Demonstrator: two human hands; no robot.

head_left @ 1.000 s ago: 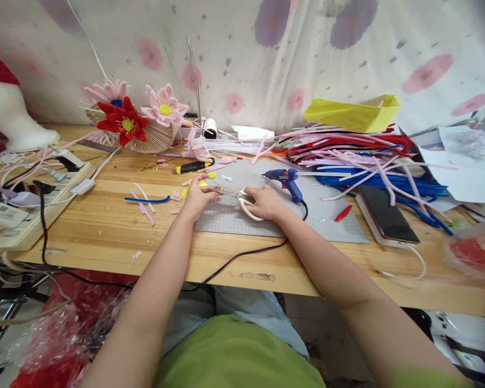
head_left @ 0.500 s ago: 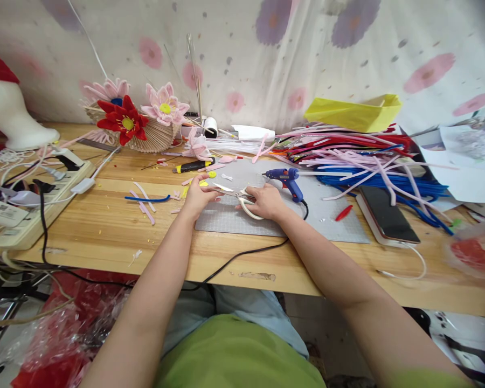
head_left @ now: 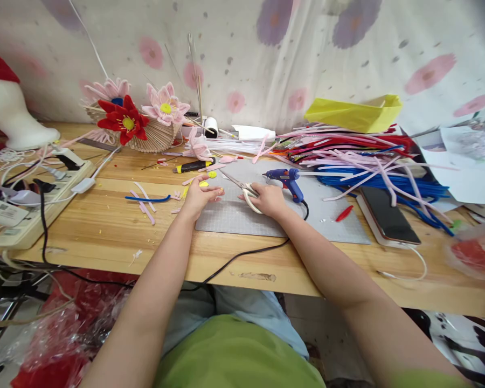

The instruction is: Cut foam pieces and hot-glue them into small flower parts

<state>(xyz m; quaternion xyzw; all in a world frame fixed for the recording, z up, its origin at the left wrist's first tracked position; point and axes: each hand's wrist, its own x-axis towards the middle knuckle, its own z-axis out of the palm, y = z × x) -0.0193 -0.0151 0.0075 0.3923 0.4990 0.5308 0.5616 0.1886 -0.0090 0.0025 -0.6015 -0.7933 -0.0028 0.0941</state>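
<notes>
My right hand [head_left: 268,199] is wrapped round the white handles of a pair of scissors [head_left: 248,195], whose blades point up and left over the grey cutting mat [head_left: 238,218]. At the mat's left edge is my left hand [head_left: 200,198], its thumb and fingers curled together; whatever they pinch is too small to name. Yellow pieces [head_left: 212,174] lie just beyond its fingers. To the right of the scissors a blue glue gun [head_left: 288,180] rests on the mat, and a red piece [head_left: 344,213] lies farther right.
Pipe cleaners [head_left: 347,156] are heaped at the back right, beside a phone [head_left: 390,215]. Fuzzy flowers [head_left: 123,121] stand at the back left, near a power strip [head_left: 36,205]. A black cable [head_left: 242,256] crosses the table's front. A yellow-black cutter [head_left: 193,166] lies behind my left hand.
The scissors have moved away from my left fingers, and their blades now point more up and away. My left hand has barely moved.
</notes>
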